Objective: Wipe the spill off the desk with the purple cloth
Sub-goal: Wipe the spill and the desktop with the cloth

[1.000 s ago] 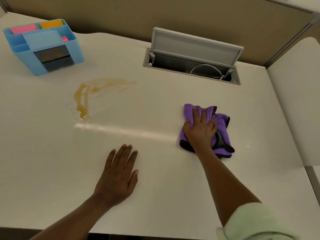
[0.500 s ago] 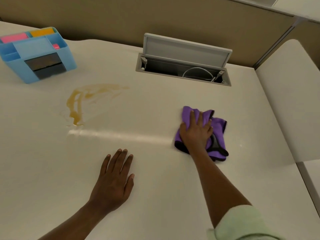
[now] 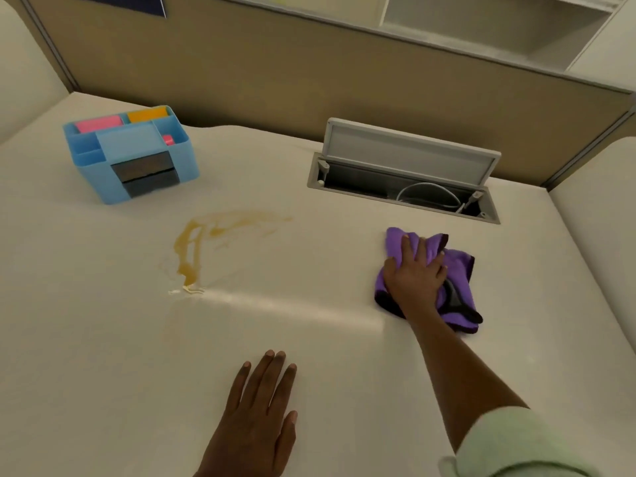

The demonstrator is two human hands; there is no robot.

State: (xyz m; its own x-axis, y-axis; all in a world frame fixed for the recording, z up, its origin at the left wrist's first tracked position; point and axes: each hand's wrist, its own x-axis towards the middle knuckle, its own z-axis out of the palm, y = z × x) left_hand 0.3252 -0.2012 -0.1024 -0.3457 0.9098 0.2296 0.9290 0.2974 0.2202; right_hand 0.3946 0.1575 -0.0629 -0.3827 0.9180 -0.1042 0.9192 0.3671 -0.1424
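Observation:
A brown spill [image 3: 192, 249] streaks the white desk [image 3: 103, 339] at centre left, with a thin smear running right from its top. The crumpled purple cloth [image 3: 459, 270] with dark edging lies on the desk at the right, well apart from the spill. My right hand [image 3: 414, 275] presses down on the cloth, fingers spread over its left part. My left hand [image 3: 256, 421] rests flat on the desk near the front edge, palm down, fingers together, holding nothing.
A blue desk organiser [image 3: 132, 153] with pink and orange items stands at the back left, just behind the spill. An open cable hatch [image 3: 406, 180] with a raised lid is set into the desk behind the cloth. A beige partition [image 3: 309, 77] borders the back.
The view has tilted up, showing more of the partition. My right hand stays pressed on the cloth and my left hand stays flat on the desk; the spill is unchanged.

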